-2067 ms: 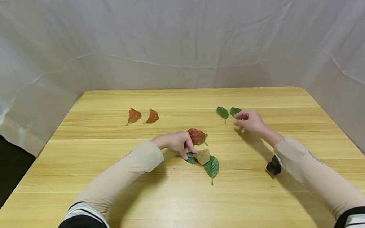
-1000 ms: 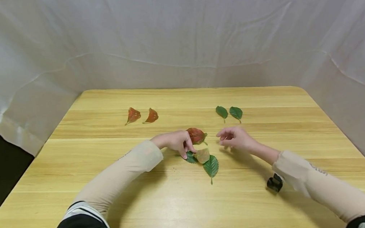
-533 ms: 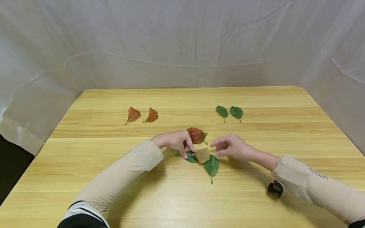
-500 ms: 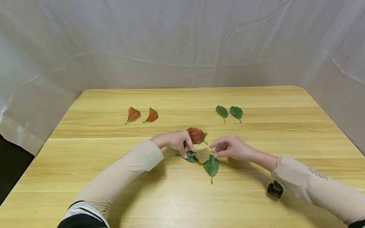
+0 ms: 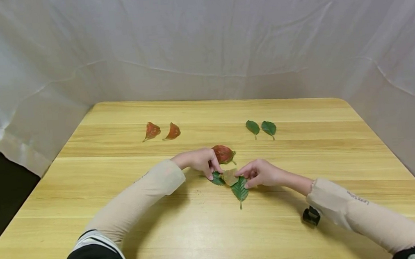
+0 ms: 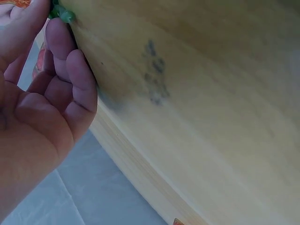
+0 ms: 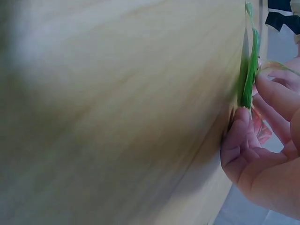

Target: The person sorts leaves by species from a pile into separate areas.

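Observation:
A yellowish leaf (image 5: 230,177) overlaps two green leaves near the middle of the table. My left hand (image 5: 203,161) has thumb and index finger bent around the left green leaf (image 5: 217,181), which partly hides under the yellowish one. My right hand (image 5: 263,172) is at the larger green leaf (image 5: 240,191), its thumb on that leaf's right edge and its index fingertip at the yellowish leaf's right edge. Seen from the right wrist, the green leaf (image 7: 253,70) stands edge-on between thumb and fingers. Just beyond the left hand lies a dark red leaf (image 5: 224,154), partly covered by it.
Two smaller red leaves (image 5: 151,131) lie at the back left of the wooden table (image 5: 202,241). Two small green leaves (image 5: 268,128) lie at the back right. A black camera (image 5: 311,216) sits under the right wrist. Pale cloth (image 5: 200,43) hangs behind the table.
My right hand has come from the small green leaves at the back right, towards me and left, to the larger green leaf. The left hand has stayed in place.

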A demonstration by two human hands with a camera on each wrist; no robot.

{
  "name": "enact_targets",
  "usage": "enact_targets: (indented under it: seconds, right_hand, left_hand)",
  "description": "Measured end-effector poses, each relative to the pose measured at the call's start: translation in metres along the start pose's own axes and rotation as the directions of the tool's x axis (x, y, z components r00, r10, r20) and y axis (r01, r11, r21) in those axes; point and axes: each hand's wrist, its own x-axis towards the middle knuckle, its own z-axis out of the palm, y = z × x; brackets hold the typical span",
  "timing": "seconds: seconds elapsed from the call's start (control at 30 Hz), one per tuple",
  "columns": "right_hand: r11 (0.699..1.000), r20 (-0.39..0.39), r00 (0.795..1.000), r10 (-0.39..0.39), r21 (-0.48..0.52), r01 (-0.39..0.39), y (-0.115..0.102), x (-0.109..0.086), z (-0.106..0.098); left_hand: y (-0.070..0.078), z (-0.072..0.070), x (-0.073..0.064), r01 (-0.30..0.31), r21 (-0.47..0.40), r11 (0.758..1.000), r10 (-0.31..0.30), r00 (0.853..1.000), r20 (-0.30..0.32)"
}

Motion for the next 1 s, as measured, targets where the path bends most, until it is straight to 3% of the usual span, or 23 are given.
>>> enact_targets:
  seconds: [0.53, 0.73, 0.87, 1.0]
  right_hand:
    - [0.995, 0.042, 0.998, -0.049, -0.088, 0.053, 0.001, 0.002, -0.001]
    - [0.994, 0.033, 0.998, -0.053, -0.095, 0.056, 0.003, 0.003, 0.001]
    - [0.995, 0.033, 0.998, -0.045, -0.091, 0.047, 0.004, 0.004, 0.002]
    - [0.996, 0.035, 0.999, -0.037, -0.085, 0.040, 0.006, 0.004, 0.002]
  left_hand:
    - [-0.003, -0.002, 0.001, -0.025, -0.016, 1.000, 0.026, 1.000, 0.002]
    - [-0.007, -0.003, 0.000, -0.068, -0.029, 0.997, 0.067, 0.997, -0.022]
    - [-0.007, -0.006, -0.002, -0.094, -0.006, 0.996, 0.093, 0.993, -0.068]
    - [-0.005, -0.010, -0.003, -0.089, 0.020, 0.996, 0.091, 0.984, -0.156]
